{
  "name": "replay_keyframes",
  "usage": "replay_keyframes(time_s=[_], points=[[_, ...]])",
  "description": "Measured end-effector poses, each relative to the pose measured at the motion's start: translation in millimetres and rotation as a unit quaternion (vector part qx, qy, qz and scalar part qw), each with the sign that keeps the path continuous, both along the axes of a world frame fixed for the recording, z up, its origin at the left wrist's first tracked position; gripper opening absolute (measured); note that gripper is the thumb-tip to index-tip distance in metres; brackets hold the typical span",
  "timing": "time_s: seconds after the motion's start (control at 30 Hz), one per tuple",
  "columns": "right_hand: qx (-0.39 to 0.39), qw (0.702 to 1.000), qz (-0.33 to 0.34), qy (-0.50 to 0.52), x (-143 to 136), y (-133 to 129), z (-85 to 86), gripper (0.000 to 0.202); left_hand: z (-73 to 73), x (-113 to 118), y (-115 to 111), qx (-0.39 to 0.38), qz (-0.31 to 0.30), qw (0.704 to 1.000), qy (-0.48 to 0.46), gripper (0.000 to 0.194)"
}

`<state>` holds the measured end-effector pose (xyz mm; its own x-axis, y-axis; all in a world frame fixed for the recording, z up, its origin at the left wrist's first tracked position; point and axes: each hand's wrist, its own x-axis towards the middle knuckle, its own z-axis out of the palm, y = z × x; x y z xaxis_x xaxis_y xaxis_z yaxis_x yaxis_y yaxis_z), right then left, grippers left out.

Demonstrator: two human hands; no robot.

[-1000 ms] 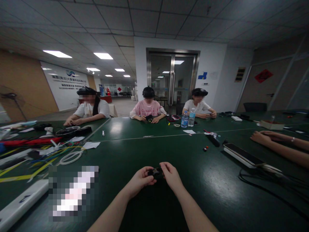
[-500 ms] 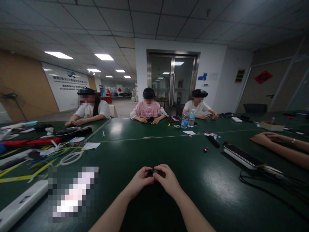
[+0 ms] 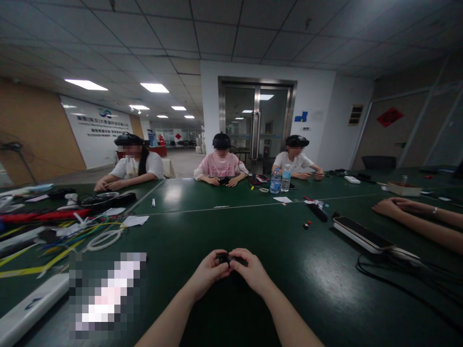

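Just above the dark green table (image 3: 173, 241), my left hand (image 3: 209, 272) and my right hand (image 3: 250, 268) meet in front of me. Between their fingertips is a small black object (image 3: 223, 258), mostly covered by the fingers, so its kind cannot be made out. The left thumb and fingers pinch it from one side, and the right thumb and fingers close on it from the other. Both hands are closed, thumbs nearly touching.
To my left lie a white power strip (image 3: 32, 308), a blurred-out pale item (image 3: 108, 294) and tangled cables (image 3: 104, 238). On the right are a phone (image 3: 361, 233), black cables and another person's hands (image 3: 387, 207). Bottles (image 3: 275, 180) and seated people are across the table.
The view has shifted slightly. My fingers have shifted a little around the black object, and more of it shows between them. Both hands still hold it in the same place.
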<state>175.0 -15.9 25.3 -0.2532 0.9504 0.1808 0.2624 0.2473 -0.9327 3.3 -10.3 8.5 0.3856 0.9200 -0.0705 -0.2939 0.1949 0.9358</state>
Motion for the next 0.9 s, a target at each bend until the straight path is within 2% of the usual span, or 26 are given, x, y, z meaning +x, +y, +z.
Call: replay_keyframes(time_s=[0.23, 0.47, 0.7, 0.9], points=[[-0.003, 1.000, -0.004, -0.005, -1, -3, 3.3, 0.020, 1.7, -1, 0, 0.000, -0.010, 1.000, -0.007, 0.050], [0.015, 0.999, -0.026, 0.012, 2, 3, -1.4, 0.021, -0.8, 0, 0, 0.012, -0.004, 1.000, -0.010, 0.048], [-0.003, 0.988, -0.087, 0.125, 16, 18, -8.8, 0.035, 3.1, 1, -2, 0.007, 0.005, 1.000, 0.002, 0.051], [-0.043, 0.974, -0.135, 0.177, 26, 19, -7.5, 0.039, 1.8, -1, -1, 0.017, -0.014, 1.000, 0.014, 0.053]])
